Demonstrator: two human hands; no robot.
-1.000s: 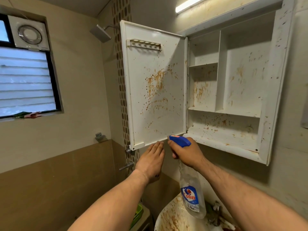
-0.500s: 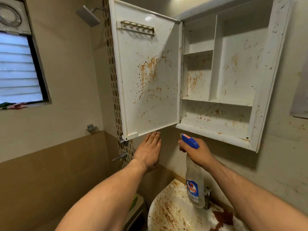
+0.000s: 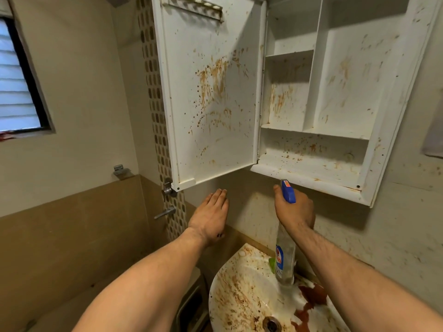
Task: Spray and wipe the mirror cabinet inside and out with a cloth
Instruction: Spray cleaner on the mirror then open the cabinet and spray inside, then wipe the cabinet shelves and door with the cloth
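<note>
The view has dipped since half a second ago: the open mirror cabinet (image 3: 405, 97) now fills the top of the frame, and the stained sink (image 3: 239, 295) below shows down to its drain. The left hand (image 3: 211, 216) has dropped slightly from the lower edge of the cabinet door (image 3: 211, 92), while the spray bottle (image 3: 285, 259) has come up, its blue trigger head (image 3: 288, 191) now just beneath the cabinet's bottom lip. Brown streaks and spatter cover the door's inner face, the shelves and the back panel, all above both hands. The left hand's fingers (image 3: 219, 197) lie straight and pressed together, pointing up at the door's bottom edge, near it but apart, and hold nothing. The right hand (image 3: 293, 212) grips the neck of the bottle, its fingers curled round it under the trigger head and the thumb raised beside it. The clear body of the bottle hangs down over the sink. A louvred window (image 3: 16, 80) is at far left.
</note>
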